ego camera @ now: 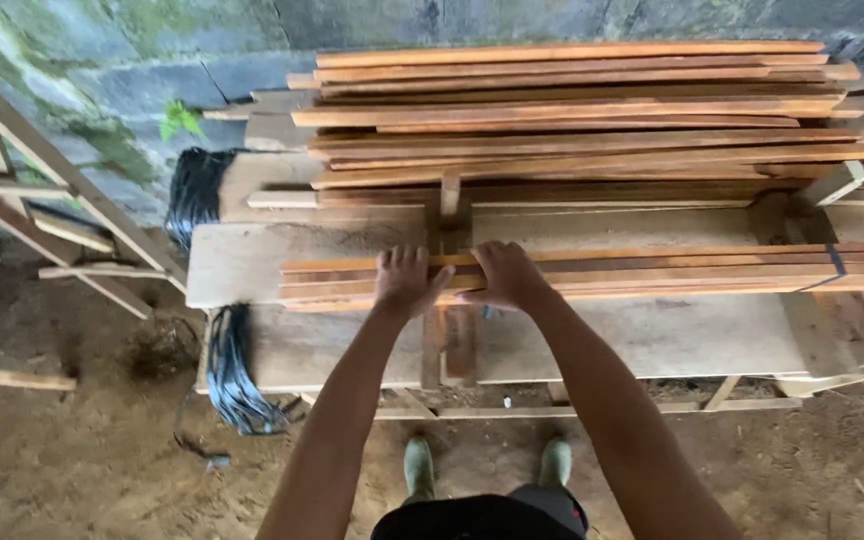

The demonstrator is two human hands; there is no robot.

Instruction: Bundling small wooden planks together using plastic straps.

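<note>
Hands [407, 282] [507, 275] press flat on stacked wood strips [652, 272].

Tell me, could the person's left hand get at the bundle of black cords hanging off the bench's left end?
Probably yes. The left hand rests on the near strips, and only bare board lies between it and the black cords; nothing blocks the way.

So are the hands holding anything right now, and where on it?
Both hands, left and right, press on the near bundle of wooden strips, toward its left end, fingers over the top. Closed grip can't be told.
</note>
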